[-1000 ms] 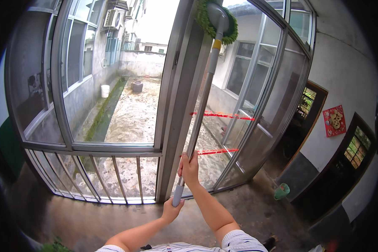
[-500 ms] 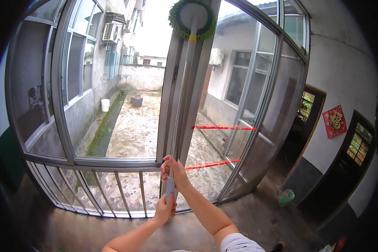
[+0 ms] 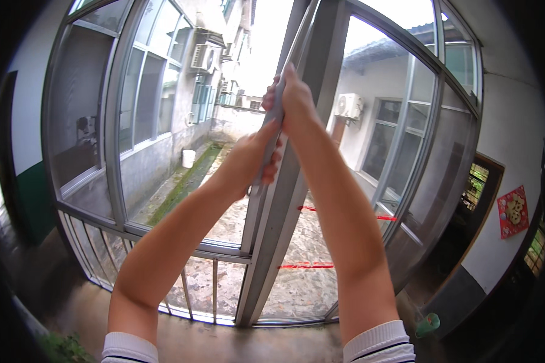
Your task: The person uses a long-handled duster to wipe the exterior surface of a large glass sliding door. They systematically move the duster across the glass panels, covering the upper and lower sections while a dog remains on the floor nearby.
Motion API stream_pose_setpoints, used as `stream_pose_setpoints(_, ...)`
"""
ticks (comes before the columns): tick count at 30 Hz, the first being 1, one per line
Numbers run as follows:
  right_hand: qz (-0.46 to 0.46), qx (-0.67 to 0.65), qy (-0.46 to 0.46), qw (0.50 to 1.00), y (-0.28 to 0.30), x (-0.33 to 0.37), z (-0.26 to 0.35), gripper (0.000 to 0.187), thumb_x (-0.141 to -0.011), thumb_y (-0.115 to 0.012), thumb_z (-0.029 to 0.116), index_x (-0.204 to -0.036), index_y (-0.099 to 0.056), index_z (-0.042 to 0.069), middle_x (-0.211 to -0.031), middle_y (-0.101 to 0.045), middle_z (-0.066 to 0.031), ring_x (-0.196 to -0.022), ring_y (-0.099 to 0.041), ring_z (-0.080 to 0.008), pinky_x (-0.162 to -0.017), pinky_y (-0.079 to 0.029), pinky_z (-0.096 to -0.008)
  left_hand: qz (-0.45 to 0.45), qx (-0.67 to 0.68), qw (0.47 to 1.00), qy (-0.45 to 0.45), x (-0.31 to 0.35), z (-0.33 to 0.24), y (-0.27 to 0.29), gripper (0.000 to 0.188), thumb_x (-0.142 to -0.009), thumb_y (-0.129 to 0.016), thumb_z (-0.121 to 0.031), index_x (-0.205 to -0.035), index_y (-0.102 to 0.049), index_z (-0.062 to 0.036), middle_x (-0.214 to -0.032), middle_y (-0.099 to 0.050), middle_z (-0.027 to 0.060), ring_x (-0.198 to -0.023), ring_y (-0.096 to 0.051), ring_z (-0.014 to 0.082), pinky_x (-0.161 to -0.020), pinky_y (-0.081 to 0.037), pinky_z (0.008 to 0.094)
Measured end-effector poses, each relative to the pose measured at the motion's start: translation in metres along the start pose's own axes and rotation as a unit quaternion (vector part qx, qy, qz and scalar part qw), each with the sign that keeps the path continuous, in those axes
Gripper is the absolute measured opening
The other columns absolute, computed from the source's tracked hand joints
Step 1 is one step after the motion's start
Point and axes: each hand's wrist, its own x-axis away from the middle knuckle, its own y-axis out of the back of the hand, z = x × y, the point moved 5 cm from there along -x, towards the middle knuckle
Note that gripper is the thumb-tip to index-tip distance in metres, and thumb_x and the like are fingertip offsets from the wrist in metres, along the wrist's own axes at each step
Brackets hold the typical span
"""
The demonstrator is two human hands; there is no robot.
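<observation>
Both arms reach up and forward, and my two hands grip the grey handle of a long-handled mop [image 3: 301, 37]. My right hand [image 3: 298, 101] is wrapped round the upper part of the grip. Just below it, my left hand [image 3: 255, 156] is closed round the lower part, near the handle's end. The metal pole tilts up to the right and runs out at the top of the view, so the mop's head is hidden. Behind the hands stands the grey metal window post [image 3: 303, 145], between tall glass panes.
Red tape strips [image 3: 306, 265] cross the pane on the right. Low metal bars [image 3: 215, 290] stand under the left window. A green bin [image 3: 428, 325] is on the floor at the right, and a red decoration [image 3: 513, 212] hangs beside a doorway. Plants show at the lower left.
Both hands have risen from low at the window frame to well up the post, still gripping the mop. Its round green head has passed out of view at the top.
</observation>
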Motion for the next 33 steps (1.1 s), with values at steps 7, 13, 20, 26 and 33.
stream_pose_setpoints(7,0.000,0.067,-0.040,0.997,-0.002,-0.002,-0.048,0.038,-0.096,-0.042,0.042,-0.086,-0.038,0.006,-0.064,-0.041,-0.0065,-0.045,-0.042,-0.0155,-0.039,-0.040,-0.0317,-0.059,-0.009,0.998,0.010,0.005,0.034,0.031,0.051,-0.086,-0.055,-0.060,-0.081,-0.046,-0.0099,-0.060,-0.044,-0.0021,-0.043,-0.040,0.0060,-0.039,-0.031,0.0209)
stream_pose_setpoints(13,0.032,0.095,-0.095,0.990,-0.013,0.029,-0.098,0.042,-0.095,-0.045,0.047,-0.085,-0.037,0.007,-0.063,-0.044,-0.0062,-0.045,-0.043,-0.0149,-0.038,-0.039,-0.0315,-0.125,0.032,0.991,0.020,0.038,0.071,0.059,0.050,-0.087,-0.053,-0.060,-0.079,-0.045,-0.0116,-0.058,-0.042,-0.0028,-0.041,-0.036,0.0058,-0.037,-0.027,0.0213)
stream_pose_setpoints(20,0.081,0.164,-0.120,0.976,-0.069,0.040,-0.145,0.044,-0.095,-0.046,0.047,-0.088,-0.041,0.004,-0.062,-0.045,-0.0061,-0.045,-0.043,-0.0150,-0.038,-0.041,-0.0305,-0.161,0.082,0.983,0.009,0.074,0.066,0.100,0.054,-0.086,-0.050,-0.065,-0.077,-0.042,-0.0125,-0.058,-0.039,-0.0025,-0.041,-0.035,0.0070,-0.039,-0.028,0.0231)
stream_pose_setpoints(26,0.100,0.193,-0.135,0.967,-0.137,0.030,-0.178,0.043,-0.095,-0.047,0.046,-0.088,-0.041,0.004,-0.060,-0.046,-0.0066,-0.043,-0.043,-0.0163,-0.038,-0.042,-0.0320,-0.191,0.095,0.977,0.020,0.091,0.034,0.155,0.058,-0.082,-0.051,-0.070,-0.077,-0.041,-0.0130,-0.057,-0.039,-0.0020,-0.041,-0.034,0.0074,-0.038,-0.028,0.0236)
stream_pose_setpoints(33,0.053,0.214,-0.091,0.971,-0.151,0.022,-0.167,0.047,-0.096,-0.048,0.042,-0.089,-0.047,-0.005,-0.060,-0.051,-0.0111,-0.043,-0.050,-0.0197,-0.035,-0.042,-0.0340,-0.170,0.055,0.983,0.032,0.092,0.009,0.158,0.061,-0.082,-0.050,-0.070,-0.075,-0.039,-0.0114,-0.057,-0.037,-0.0016,-0.042,-0.035,0.0083,-0.039,-0.030,0.0250)
